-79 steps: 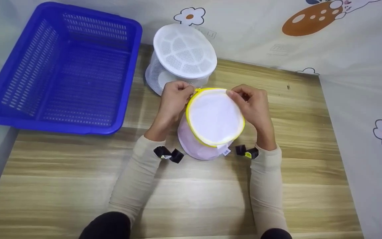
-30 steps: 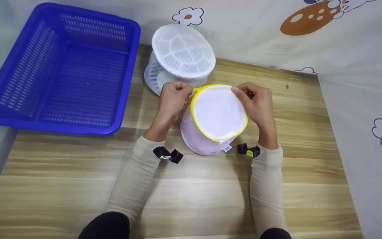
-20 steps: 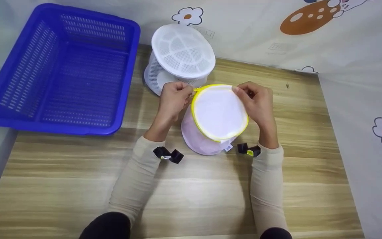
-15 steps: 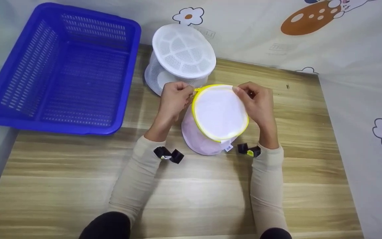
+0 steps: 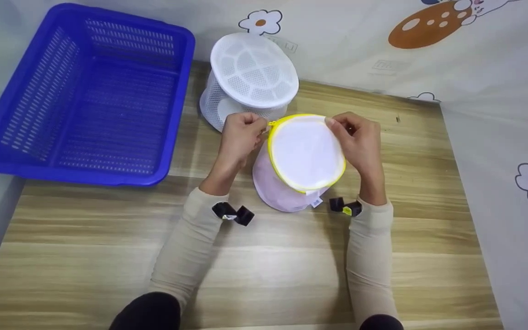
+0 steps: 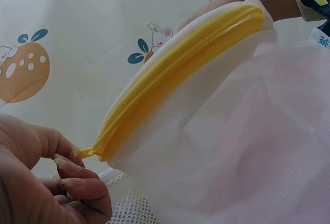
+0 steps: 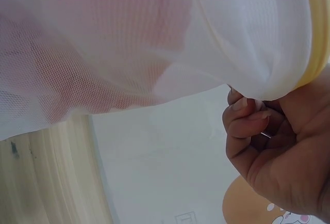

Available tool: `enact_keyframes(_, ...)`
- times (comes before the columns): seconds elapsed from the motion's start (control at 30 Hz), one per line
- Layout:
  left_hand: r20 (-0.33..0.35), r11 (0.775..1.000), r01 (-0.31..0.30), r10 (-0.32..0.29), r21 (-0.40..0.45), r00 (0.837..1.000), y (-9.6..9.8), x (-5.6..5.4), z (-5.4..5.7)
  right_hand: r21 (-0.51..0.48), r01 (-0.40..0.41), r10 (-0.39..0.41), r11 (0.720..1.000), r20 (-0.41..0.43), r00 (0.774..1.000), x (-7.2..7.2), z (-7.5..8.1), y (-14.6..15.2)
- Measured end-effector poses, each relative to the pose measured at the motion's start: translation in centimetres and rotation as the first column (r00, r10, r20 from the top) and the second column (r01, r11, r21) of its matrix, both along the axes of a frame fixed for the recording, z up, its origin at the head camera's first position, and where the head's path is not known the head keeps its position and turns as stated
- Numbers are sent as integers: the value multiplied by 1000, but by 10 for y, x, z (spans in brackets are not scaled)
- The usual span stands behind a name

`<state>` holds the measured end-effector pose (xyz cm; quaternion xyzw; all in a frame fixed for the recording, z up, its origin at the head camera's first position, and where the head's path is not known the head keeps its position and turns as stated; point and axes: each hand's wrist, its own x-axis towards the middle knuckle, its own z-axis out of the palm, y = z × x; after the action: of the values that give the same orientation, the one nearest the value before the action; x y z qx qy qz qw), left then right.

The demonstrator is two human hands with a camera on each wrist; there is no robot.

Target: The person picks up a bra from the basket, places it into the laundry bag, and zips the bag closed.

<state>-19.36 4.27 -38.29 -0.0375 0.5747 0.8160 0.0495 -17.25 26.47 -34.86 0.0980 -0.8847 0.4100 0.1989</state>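
Note:
A round white mesh laundry bag [image 5: 307, 153] with a yellow zipper [image 6: 180, 74] around its top stands between my hands, its lid panel lying across the opening. Pink cloth shows through its side. My left hand [image 5: 241, 137] pinches the yellow zipper pull [image 6: 86, 153] at the back left of the rim. Opposite, my right hand [image 5: 358, 142] grips the bag's rim at the back right between thumb and fingers. In the left wrist view the zipper teeth run closed along the band that shows. A small white tag [image 5: 315, 201] hangs from the front of the rim.
Behind my left hand stands another white mesh bag [image 5: 255, 71] with its round lid tilted up. A large blue plastic basket [image 5: 126, 105] sits at the back left. A patterned sheet [image 5: 337, 50] covers the wall behind the wooden table [image 5: 273, 279].
The bag has shifted right and slightly back, its rim tilting a little. My right hand has moved slightly right and up with it, while my left hand stays almost in place at the zipper pull.

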Motion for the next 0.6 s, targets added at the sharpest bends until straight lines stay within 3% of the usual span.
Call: enact_keyframes(0.6,8,1000,8,-8,-19,1000,0,0,1,-21,38,-38,999,-6,999,-1,0,3)
